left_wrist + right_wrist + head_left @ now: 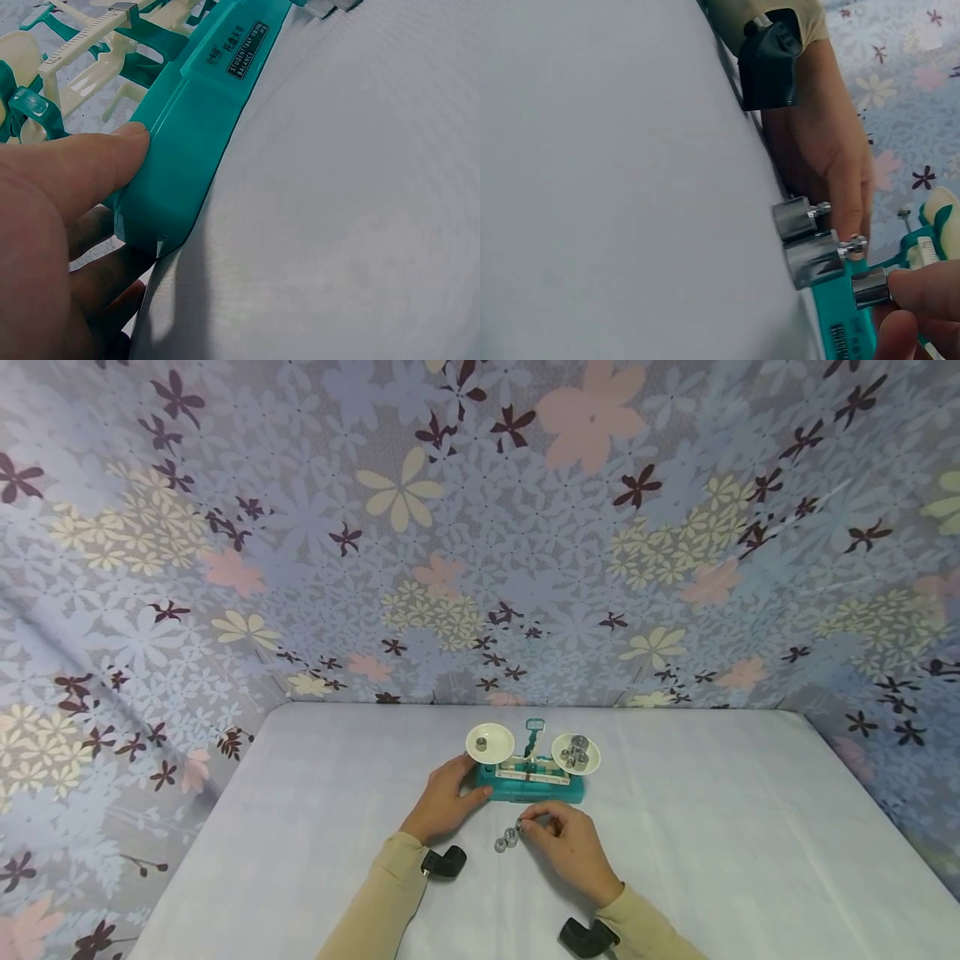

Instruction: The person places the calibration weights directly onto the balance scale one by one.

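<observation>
Our right hand [570, 850] pinched a weight [871, 289] between thumb and fingertip, on the near side of the balance [528, 790], just right of two other weights [512, 837]. We judged it dense, rigid and slick, best taken by the top, as the knobs [856, 244] on those two suggested; our left hand [442, 802] gripped the balance's left end, probably light enough to slide.

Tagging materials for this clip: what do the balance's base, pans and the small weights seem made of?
Base: probably plastic, satin finish; uniform teal with moulded edges.
Pans: likely plastic too; smooth, opaque cream.
Weights: apparently polished metal; silvery with bright reflections.
</observation>
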Available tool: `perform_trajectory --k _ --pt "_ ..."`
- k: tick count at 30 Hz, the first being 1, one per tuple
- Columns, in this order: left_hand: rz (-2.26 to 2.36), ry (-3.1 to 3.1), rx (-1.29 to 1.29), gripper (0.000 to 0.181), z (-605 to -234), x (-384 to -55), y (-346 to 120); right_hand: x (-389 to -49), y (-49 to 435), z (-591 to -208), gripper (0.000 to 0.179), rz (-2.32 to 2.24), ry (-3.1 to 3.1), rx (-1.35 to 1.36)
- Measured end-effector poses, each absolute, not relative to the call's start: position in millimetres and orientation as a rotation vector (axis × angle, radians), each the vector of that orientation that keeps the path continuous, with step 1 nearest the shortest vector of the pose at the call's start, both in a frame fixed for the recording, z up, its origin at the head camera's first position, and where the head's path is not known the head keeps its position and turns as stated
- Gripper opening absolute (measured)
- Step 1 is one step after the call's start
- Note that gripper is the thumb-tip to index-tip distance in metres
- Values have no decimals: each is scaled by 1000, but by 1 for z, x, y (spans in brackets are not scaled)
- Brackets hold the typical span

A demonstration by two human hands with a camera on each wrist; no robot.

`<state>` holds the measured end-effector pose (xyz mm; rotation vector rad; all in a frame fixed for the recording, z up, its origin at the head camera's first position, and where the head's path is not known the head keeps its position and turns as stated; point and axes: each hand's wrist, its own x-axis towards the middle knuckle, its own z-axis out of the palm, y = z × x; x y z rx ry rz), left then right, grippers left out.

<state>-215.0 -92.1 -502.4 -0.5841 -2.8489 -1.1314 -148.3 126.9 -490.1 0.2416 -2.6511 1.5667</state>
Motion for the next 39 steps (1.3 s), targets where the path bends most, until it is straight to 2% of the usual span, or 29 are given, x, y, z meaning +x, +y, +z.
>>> perform_trajectory --k 24,34,39 --pt "-1145 -2814 -606 64 -505 -217 -92 -151 121 -461 7 1542 -2478 359" --pt "-1147 -2815 -601 65 -502 -215 -92 -136 108 -414 7 1547 -2412 429" --pt "-1156 -2814 -596 64 -501 -213 -91 -137 104 -406 7 1549 -2376 449"
